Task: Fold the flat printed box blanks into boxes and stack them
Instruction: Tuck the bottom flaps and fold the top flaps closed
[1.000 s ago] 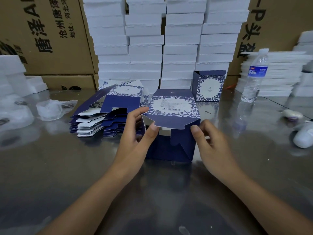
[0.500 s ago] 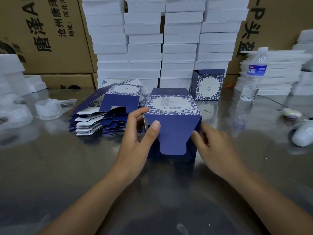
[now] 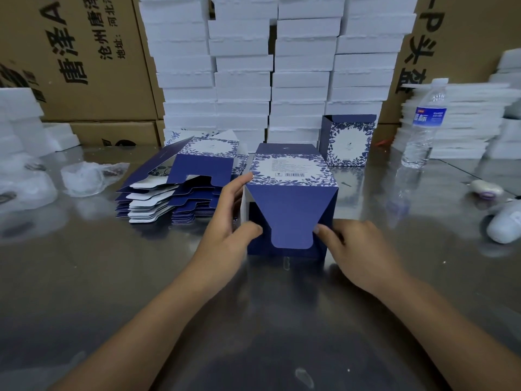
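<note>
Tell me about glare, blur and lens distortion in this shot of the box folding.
Head view: the steel table mirrors soft glare and the water bottle; head view edges bend, so the foam stacks lean; the box looks sharp.

There is 1 view, from a camera on the person's head. It looks forward and down across the metal table [image 3: 84,277], very near to the left hand [image 3: 225,232] and the right hand [image 3: 363,255] at the box [image 3: 290,210] (forearms enter from the lower edge), and faces the white foam stacks [image 3: 242,80] behind.
</note>
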The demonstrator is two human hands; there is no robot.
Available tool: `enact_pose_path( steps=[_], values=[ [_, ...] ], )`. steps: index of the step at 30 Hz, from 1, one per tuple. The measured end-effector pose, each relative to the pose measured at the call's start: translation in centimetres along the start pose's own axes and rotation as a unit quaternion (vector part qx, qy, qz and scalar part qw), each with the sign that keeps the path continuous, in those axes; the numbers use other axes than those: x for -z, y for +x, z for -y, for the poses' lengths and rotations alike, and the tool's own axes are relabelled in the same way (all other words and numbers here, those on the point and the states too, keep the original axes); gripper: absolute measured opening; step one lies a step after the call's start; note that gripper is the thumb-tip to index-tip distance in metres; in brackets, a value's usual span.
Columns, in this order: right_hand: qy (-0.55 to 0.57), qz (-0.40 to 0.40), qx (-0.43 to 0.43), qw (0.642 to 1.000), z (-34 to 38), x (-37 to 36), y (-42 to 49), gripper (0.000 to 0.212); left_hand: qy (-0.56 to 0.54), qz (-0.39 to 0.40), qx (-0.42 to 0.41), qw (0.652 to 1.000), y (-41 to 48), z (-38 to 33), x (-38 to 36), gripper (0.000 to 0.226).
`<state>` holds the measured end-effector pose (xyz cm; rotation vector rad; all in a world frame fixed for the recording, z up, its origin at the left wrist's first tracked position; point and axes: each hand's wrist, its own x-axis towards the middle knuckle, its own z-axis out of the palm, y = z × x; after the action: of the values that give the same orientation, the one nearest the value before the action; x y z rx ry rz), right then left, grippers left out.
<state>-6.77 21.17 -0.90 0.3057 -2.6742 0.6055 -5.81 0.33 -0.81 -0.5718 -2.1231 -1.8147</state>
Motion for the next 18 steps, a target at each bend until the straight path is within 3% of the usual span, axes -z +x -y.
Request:
enact_pose_path(
  steps=[5, 11, 18],
  values=[
    [-0.004, 0.003, 0.002, 1.0, 0.27, 0.24, 0.04, 0.048, 0.04, -0.029, -0.008, 0.999, -0.03, 0.32, -0.5, 0.068],
    [-0.027, 0.081, -0.006, 0.996, -0.06, -0.23, -0.08, 0.048, 0.043, -0.06, -0.023, 0.997, 0.11, 0.52, -0.66, 0.061],
    [-0.022, 0.075, -0.003, 0.997, -0.07, -0.21, -0.05, 0.048, 0.064, -0.08, -0.039, 0.994, 0.15, 0.77, -0.63, 0.061]
  ],
)
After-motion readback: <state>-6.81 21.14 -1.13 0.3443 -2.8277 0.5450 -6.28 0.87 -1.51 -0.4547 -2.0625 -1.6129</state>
